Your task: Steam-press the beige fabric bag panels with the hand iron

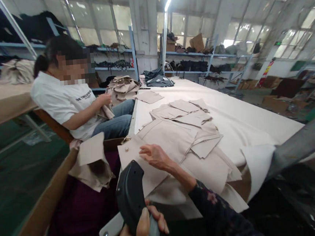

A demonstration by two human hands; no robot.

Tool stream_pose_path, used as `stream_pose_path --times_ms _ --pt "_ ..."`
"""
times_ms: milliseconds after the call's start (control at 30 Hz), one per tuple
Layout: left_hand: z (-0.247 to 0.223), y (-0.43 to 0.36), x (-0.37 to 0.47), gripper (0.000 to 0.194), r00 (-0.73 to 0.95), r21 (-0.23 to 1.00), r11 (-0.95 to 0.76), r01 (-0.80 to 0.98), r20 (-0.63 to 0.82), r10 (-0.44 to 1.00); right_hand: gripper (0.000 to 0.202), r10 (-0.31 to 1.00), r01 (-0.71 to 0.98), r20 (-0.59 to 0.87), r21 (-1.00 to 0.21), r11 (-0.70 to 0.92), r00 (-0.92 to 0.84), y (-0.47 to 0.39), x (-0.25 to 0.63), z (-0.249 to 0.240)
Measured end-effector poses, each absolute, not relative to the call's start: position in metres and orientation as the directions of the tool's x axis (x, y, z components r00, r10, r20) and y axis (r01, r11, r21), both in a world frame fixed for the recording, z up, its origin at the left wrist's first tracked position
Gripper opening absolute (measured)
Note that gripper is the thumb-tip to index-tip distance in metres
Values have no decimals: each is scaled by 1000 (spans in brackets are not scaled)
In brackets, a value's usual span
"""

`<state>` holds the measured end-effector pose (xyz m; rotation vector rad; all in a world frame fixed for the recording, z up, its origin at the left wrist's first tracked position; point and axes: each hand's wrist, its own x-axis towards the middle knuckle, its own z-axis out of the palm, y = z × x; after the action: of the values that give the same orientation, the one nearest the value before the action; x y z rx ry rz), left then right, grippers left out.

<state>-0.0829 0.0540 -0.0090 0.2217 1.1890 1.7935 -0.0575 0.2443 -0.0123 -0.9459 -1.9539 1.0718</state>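
My left hand (141, 227) is wrapped round a black curved plastic device (129, 186) with a grey lower part, in the bottom middle of the head view. I cannot make out its exact kind. A flat white bar (112, 230) with a round metal spot sticks out to its left. My right hand (155, 156), coming from a dark floral sleeve, is over a beige fabric piece (146, 177) at the table edge. Its fingers are stretched out and hold nothing. Overlapping beige pieces (167, 132) spread behind it, with a smaller stack (181, 110) farther back.
A seated person (67, 100) in a white shirt handles beige fabric across the corner. Left of me stands a cardboard box (42, 220) with purple cloth (80, 209) and a beige piece (92, 162) at its edge. A grey post (300, 142) slants at right.
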Motion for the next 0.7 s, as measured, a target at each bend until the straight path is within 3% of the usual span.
stream_pose_path --times_ms 100,167,367,567,700 --pt "-15 57 -80 32 -489 798 -38 -601 -329 808 29 880 657 401 -597 461 -253 249 2 -15" --pt "-20 58 -77 33 -455 799 -9 -602 -333 826 28 869 778 459 -473 413 -183 252 23 -14" --pt "-26 57 -74 32 -467 813 -20 -581 -314 827 20 785 754 340 -252 606 -518 241 -16 -17" --pt "-23 53 -79 32 -497 842 -40 -539 -279 822 43 846 832 132 -153 533 -517 244 -64 -26" --pt "-19 51 -78 33 -497 837 -44 -546 -281 821 27 821 812 60 -120 571 -568 256 -63 -13"
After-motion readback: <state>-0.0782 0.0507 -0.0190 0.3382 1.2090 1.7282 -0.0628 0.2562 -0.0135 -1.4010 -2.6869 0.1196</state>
